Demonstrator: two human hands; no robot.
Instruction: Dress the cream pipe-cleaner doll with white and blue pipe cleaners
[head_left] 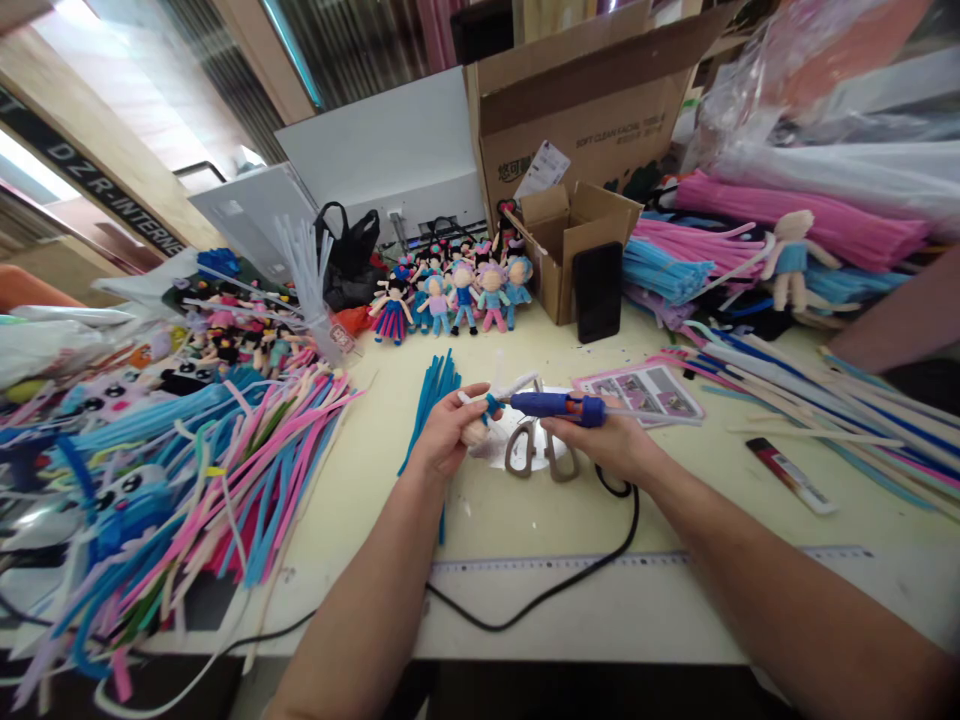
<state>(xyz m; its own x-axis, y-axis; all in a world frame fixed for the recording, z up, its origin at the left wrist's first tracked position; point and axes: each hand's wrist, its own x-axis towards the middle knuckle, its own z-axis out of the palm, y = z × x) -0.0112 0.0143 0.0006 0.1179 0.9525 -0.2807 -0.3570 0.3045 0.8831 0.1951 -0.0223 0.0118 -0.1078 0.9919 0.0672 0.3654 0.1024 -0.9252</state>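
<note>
My left hand (448, 432) pinches a small doll piece (475, 432) with beige, white and blue fuzzy parts near the middle of the table. In my right hand (600, 440) is a blue glue gun (551, 405), its nozzle pointing left and close to the blue part of the piece; whether they touch is too small to tell. Scissors (519, 450) with grey handles lie beneath the gun, over a shiny silvery sheet (491, 452). Teal fuzzy stems (433, 395) lie just beyond my left hand.
Finished dolls (463, 295) stand at the back beside a small open carton (559, 235) and a black phone (598, 292). Piles of coloured stems (277, 450) fill the left, more (840, 400) the right. A ruler (667, 560) and black cord (517, 620) cross the front.
</note>
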